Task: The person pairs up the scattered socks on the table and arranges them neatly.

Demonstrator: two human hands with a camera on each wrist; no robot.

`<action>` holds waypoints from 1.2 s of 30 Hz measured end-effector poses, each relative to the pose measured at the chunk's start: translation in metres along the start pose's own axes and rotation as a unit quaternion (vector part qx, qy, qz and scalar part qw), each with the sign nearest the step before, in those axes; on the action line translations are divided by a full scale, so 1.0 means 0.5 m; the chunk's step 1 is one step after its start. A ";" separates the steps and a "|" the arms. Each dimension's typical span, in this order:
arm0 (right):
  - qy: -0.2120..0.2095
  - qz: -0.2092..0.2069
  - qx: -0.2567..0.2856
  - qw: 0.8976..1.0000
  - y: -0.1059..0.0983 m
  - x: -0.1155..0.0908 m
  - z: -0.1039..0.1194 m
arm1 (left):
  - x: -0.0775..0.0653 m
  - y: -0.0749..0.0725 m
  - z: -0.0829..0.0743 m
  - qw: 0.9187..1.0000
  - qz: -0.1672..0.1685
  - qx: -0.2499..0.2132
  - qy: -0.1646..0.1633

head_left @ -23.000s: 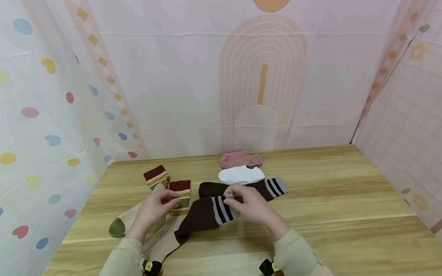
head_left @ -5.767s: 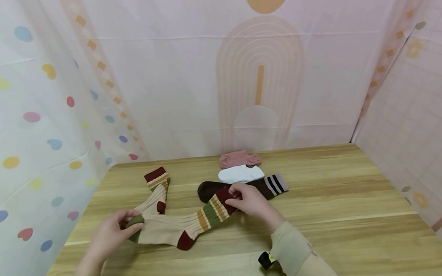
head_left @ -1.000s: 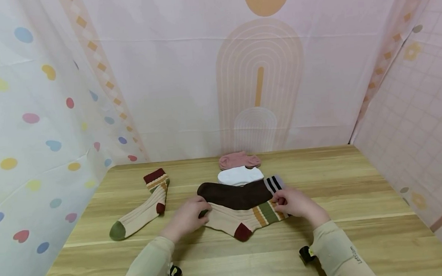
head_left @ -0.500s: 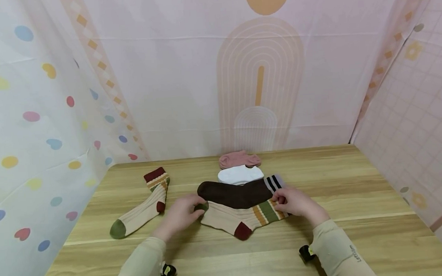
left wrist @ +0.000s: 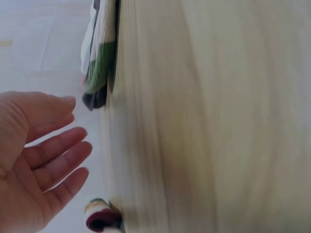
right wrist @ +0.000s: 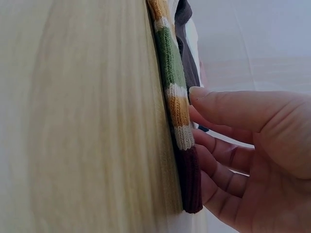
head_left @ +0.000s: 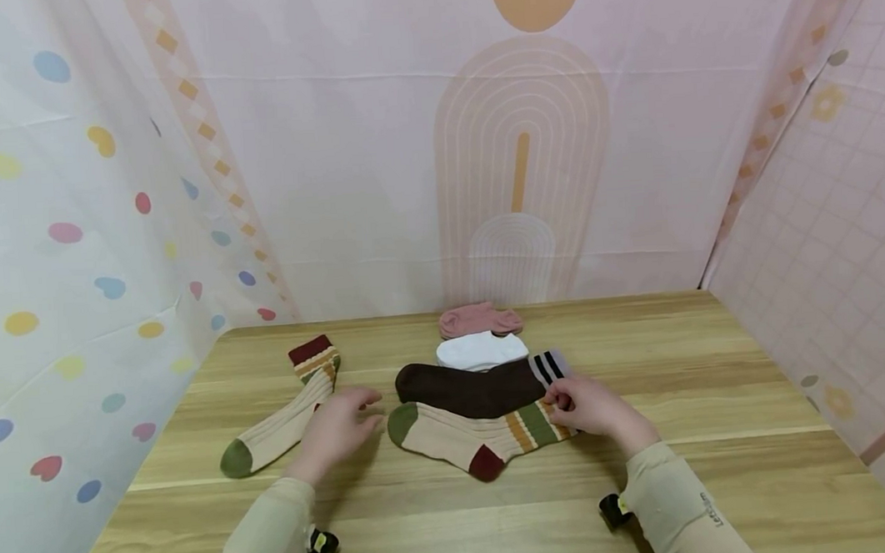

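In the head view a cream sock (head_left: 451, 437) with green toe, dark red heel and striped cuff lies flat across the front of a dark brown sock (head_left: 463, 390). My left hand (head_left: 339, 428) is just left of the green toe, apart from it, fingers loosely spread and holding nothing. My right hand (head_left: 595, 406) rests at the striped cuff, covering its end. In the right wrist view its relaxed fingers (right wrist: 228, 182) lie along the dark red cuff (right wrist: 190, 182), with no fabric visible between thumb and fingers. The matching cream sock (head_left: 278, 435) lies to the left, partly behind my left hand.
A white ankle sock (head_left: 480, 351) and a pink ankle sock (head_left: 478, 319) lie behind the brown one, in a column. The wooden table (head_left: 685, 464) ends at a patterned cloth backdrop (head_left: 363, 189), with cloth on both sides too.
The striped sock has come from the left to lie before the brown sock. In the last second my left hand has let go of its toe and drawn back left. My right hand stays put.
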State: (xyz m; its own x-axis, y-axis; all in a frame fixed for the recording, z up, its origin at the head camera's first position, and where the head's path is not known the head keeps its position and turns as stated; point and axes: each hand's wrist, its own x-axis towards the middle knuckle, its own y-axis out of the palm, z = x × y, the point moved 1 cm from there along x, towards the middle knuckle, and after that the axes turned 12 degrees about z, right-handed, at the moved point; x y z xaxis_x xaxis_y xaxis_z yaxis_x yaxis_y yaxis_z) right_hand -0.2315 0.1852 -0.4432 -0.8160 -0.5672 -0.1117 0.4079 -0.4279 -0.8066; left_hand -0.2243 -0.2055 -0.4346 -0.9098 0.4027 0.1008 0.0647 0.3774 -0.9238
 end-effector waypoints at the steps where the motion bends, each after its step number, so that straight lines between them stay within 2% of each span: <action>1: 0.000 0.000 -0.001 1.000 0.000 0.000 0.000 | -0.002 -0.003 0.004 1.000 -0.006 0.002 -0.005; 6: -0.003 -0.002 -0.008 1.000 0.001 -0.001 0.000 | -0.010 -0.017 0.035 0.999 -0.029 0.009 -0.037; 10: -0.005 -0.003 -0.009 1.000 0.001 -0.001 -0.001 | -0.018 -0.031 0.062 0.997 -0.032 0.006 -0.065; 18: -0.004 -0.007 -0.009 1.000 0.003 0.000 -0.004 | -0.031 -0.058 0.107 0.993 -0.039 -0.037 -0.109; 22: -0.009 -0.008 -0.011 1.000 0.003 -0.001 -0.004 | -0.040 -0.073 0.127 0.990 -0.044 -0.030 -0.127; 31: -0.024 -0.014 -0.028 0.999 0.003 -0.002 -0.005 | -0.067 -0.078 0.173 0.989 -0.024 -0.019 -0.144; 36: -0.027 -0.016 -0.028 0.999 0.004 -0.001 -0.007 | -0.078 -0.080 0.186 0.988 -0.015 -0.013 -0.152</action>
State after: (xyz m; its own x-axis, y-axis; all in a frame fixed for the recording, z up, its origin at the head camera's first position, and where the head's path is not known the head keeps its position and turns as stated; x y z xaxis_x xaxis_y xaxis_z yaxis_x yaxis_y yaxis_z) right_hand -0.2317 0.1871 -0.4470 -0.8044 -0.5916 -0.0542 0.3562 -0.4073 -0.8409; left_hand -0.2298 -0.3138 -0.4360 -0.9924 0.1229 0.0078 0.0435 0.4089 -0.9115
